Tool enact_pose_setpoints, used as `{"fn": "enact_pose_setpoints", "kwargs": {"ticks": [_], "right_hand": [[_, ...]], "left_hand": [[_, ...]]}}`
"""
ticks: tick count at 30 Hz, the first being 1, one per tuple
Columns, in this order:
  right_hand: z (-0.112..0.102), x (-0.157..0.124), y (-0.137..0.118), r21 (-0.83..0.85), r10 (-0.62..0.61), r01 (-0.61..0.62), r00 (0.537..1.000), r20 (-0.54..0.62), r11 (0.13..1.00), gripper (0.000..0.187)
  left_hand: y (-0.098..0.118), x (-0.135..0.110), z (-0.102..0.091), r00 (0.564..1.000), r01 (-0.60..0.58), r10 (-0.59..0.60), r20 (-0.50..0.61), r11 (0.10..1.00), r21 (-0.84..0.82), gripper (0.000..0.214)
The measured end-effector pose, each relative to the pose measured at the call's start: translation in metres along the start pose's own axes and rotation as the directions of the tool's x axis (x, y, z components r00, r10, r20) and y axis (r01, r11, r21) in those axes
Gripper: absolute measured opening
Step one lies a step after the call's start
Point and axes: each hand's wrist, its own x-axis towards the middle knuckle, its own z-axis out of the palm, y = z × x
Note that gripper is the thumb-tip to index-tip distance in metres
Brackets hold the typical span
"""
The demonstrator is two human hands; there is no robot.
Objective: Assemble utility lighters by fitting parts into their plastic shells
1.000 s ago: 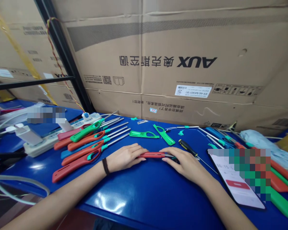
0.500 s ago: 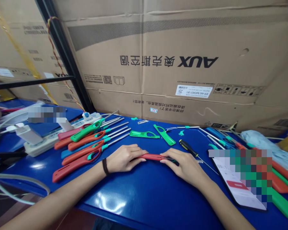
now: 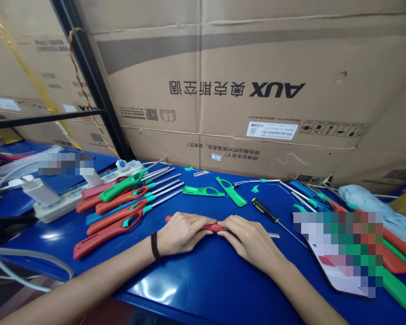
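Both of my hands are closed on a red lighter casing (image 3: 212,227) above the middle of the table. My left hand (image 3: 180,233) wraps its left part, with the red end showing behind the knuckles. My right hand (image 3: 252,239) pinches the other end, fingertips almost touching the left ones. Past the right hand a pale, narrow strip (image 3: 274,235) sticks out; whether it belongs to the casing cannot be seen. Just behind lie two green lighter casing halves (image 3: 203,191) and a metal lighter tube (image 3: 269,181). A black-and-yellow screwdriver (image 3: 264,210) rests right of them.
Several long-nosed lighters (image 3: 110,232) lie in a row at left, beside a white power strip (image 3: 62,203). A phone (image 3: 345,282) and more lighters (image 3: 399,286) are at right, partly blurred out. A large cardboard box (image 3: 223,54) stands behind the blue table (image 3: 189,289).
My left hand has slid right along the red casing, closer to my right hand. Both hands sit slightly lower, and less of the casing shows between them.
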Motion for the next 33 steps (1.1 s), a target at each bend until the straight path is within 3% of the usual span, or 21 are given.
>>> {"fn": "enact_pose_setpoints", "kwargs": {"ticks": [9, 16, 23, 26, 33], "right_hand": [[0.007, -0.002, 0.001, -0.022, -0.057, 0.057, 0.998, -0.037, 0.998, 0.018], [0.003, -0.003, -0.001, 0.017, -0.007, 0.007, 1.0, -0.009, 1.0, 0.017], [-0.012, -0.004, 0.018, 0.078, 0.092, -0.091, 0.996, -0.017, 0.993, 0.014], [-0.017, -0.005, 0.027, 0.072, 0.145, -0.143, 0.989, -0.025, 0.987, 0.013], [-0.018, -0.006, 0.029, 0.074, 0.151, -0.149, 0.988, -0.023, 0.986, 0.013]], "left_hand": [[0.003, -0.001, 0.0, 0.999, -0.044, 0.044, -0.032, 0.999, -0.011, 0.018], [0.004, 0.002, -0.002, 1.0, -0.013, 0.014, 0.02, 0.999, -0.045, 0.02], [-0.023, -0.003, -0.012, 0.996, 0.087, -0.087, 0.011, 0.996, -0.005, 0.036], [-0.037, -0.007, -0.02, 0.993, 0.122, -0.122, 0.007, 0.992, -0.031, 0.029], [-0.034, -0.005, -0.02, 0.99, 0.13, -0.126, 0.06, 0.989, -0.073, 0.018]]}}
